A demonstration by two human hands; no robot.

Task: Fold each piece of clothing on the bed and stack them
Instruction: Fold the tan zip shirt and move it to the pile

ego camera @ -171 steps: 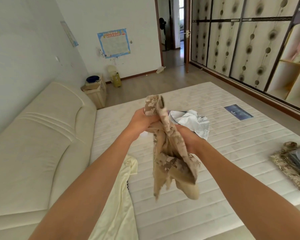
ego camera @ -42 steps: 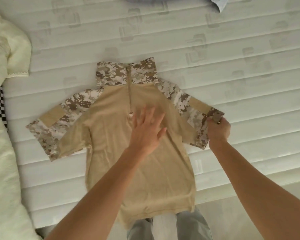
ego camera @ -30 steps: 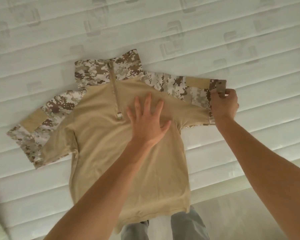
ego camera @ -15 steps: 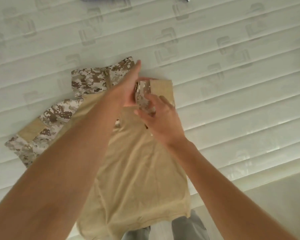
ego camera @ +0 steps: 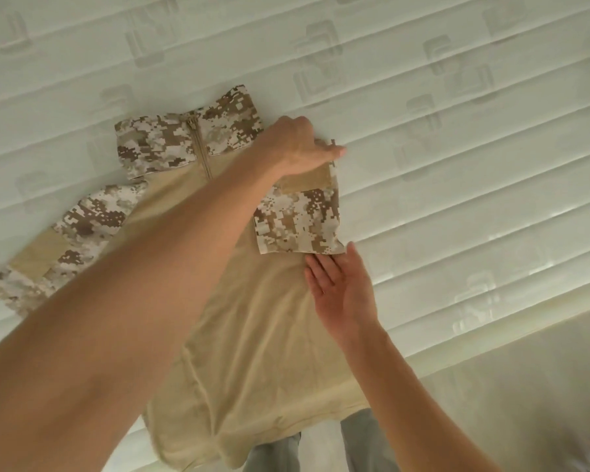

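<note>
We find the left hand [ego camera: 295,148] reaching across the shirt [ego camera: 252,318] to its top right corner, fingers pressing the folded sleeve [ego camera: 298,218] there; whether they pinch the cloth we cannot tell. The right hand [ego camera: 341,291] lies released, fingers straight, at the sleeve's lower edge. The left forearm hides much of the shirt's chest. The tan shirt, camouflage at collar and sleeves, lies flat on the white quilted mattress [ego camera: 457,165].
</note>
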